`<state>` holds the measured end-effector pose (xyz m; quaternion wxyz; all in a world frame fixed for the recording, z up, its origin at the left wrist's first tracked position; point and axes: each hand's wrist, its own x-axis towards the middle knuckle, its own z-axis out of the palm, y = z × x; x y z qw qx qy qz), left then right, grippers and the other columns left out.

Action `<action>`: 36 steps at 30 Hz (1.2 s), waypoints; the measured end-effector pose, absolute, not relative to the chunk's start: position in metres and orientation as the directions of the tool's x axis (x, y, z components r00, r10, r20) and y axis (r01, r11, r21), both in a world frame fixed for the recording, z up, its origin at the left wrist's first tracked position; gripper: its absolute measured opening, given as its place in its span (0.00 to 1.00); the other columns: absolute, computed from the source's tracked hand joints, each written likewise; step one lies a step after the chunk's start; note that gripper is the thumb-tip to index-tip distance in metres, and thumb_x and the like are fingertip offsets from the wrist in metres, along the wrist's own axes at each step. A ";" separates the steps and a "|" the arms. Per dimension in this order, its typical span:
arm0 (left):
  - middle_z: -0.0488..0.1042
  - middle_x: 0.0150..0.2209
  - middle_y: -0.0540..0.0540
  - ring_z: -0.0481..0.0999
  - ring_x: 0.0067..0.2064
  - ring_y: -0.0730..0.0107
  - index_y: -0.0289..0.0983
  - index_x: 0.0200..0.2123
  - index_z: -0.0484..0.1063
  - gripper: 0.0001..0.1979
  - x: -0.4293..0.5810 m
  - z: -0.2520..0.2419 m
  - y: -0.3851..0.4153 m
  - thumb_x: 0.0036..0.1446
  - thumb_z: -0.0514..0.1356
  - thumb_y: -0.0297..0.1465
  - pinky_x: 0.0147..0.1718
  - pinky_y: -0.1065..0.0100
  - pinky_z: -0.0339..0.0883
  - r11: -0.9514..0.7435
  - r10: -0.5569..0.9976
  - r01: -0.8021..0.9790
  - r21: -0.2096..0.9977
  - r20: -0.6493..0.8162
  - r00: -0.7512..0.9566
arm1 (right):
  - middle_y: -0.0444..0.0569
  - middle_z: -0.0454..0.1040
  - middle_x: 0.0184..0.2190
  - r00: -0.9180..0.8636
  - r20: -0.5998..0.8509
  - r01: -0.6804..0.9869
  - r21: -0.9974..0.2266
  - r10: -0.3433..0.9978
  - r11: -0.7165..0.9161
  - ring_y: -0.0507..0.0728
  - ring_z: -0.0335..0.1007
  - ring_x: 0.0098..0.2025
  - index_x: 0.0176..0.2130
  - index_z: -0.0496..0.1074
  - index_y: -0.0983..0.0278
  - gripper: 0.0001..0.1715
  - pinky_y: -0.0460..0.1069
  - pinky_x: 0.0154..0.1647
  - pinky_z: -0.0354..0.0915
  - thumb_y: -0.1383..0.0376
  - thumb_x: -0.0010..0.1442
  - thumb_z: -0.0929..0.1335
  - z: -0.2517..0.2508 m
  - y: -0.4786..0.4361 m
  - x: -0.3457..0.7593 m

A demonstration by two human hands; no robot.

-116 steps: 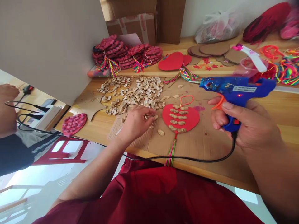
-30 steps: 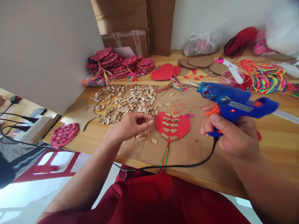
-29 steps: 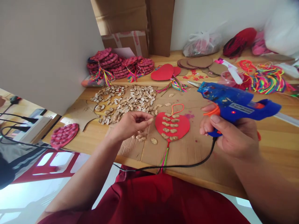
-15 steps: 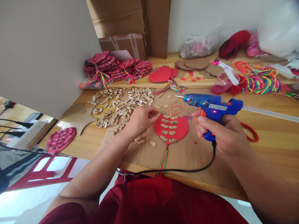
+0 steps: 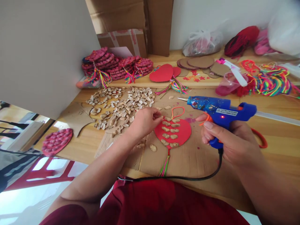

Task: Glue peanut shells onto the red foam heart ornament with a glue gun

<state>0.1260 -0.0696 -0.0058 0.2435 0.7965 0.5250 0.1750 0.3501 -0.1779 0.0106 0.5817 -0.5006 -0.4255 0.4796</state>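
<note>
My left hand (image 5: 147, 120) is closed in a pinch at the upper left edge of a red heart-shaped card (image 5: 185, 129). A peanut shell seems to be in its fingertips, mostly hidden. Two columns of peanut shells (image 5: 173, 136) lie on the card. An orange loop (image 5: 178, 107) rises from its top and a coloured tassel (image 5: 165, 165) hangs from the bottom. In my right hand (image 5: 231, 137) is a blue glue gun (image 5: 211, 104), its red light on and its nozzle pointing left, above and right of the card.
Loose peanut shells (image 5: 127, 107) lie left of the card. Behind stand stacked pink decorated pieces (image 5: 114, 67), red hearts (image 5: 161, 73) and cardboard discs (image 5: 201, 62). Coloured cords (image 5: 272, 79) lie at the right. The gun's black cable (image 5: 173, 178) runs along the front edge.
The glue gun and my right hand sit slightly farther right and lower in view. My left hand stays pinched at the card's upper left. The view has shifted a little.
</note>
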 end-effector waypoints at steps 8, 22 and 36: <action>0.86 0.42 0.46 0.84 0.43 0.63 0.39 0.46 0.84 0.13 0.114 -0.003 -0.064 0.64 0.60 0.27 0.51 0.63 0.73 -0.315 0.932 0.683 0.659 0.078 0.355 | 0.40 0.69 0.18 0.176 0.026 -0.138 -0.989 0.984 0.051 0.50 0.66 0.20 0.37 0.82 0.59 0.05 0.44 0.21 0.65 0.61 0.60 0.76 0.008 -0.177 0.351; 0.84 0.39 0.44 0.79 0.36 0.66 0.37 0.47 0.83 0.13 0.126 -0.011 -0.070 0.59 0.65 0.29 0.41 0.67 0.72 -0.406 0.898 0.727 0.554 0.095 0.430 | 0.41 0.69 0.19 0.168 0.014 -0.135 -0.990 0.986 0.038 0.51 0.65 0.21 0.39 0.81 0.61 0.08 0.46 0.21 0.64 0.60 0.60 0.76 0.008 -0.178 0.351; 0.82 0.38 0.46 0.76 0.33 0.75 0.36 0.45 0.83 0.17 0.121 -0.004 -0.065 0.51 0.73 0.34 0.36 0.71 0.72 0.198 0.878 0.004 0.980 -0.179 0.444 | 0.41 0.68 0.19 0.135 0.026 -0.202 -0.978 0.991 0.053 0.51 0.65 0.21 0.39 0.81 0.60 0.10 0.45 0.21 0.65 0.57 0.61 0.77 0.008 -0.180 0.352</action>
